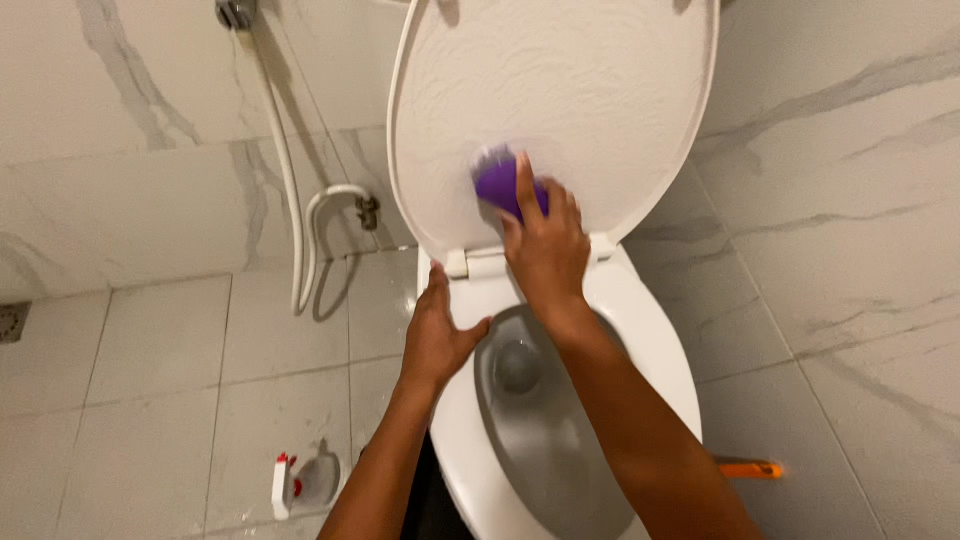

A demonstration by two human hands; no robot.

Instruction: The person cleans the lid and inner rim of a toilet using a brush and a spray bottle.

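Observation:
A white toilet (pixel 660 340) stands in front of me with its lid (pixel 560 90) raised upright. My right hand (pixel 545 245) grips a purple scrubbing brush (pixel 495 182) and presses it against the lower inside of the lid; the brush is blurred. My left hand (pixel 435 335) rests flat on the left rim of the bowl, fingers spread, holding nothing. The bowl (pixel 520 370) is open, with water at the bottom.
A white hose (pixel 300 215) hangs down the marble-tiled wall at the left. A white spray bottle with a red nozzle (pixel 283 485) lies on the tiled floor at the lower left. An orange handle (pixel 750 467) pokes out right of the toilet. A floor drain (pixel 10 322) sits far left.

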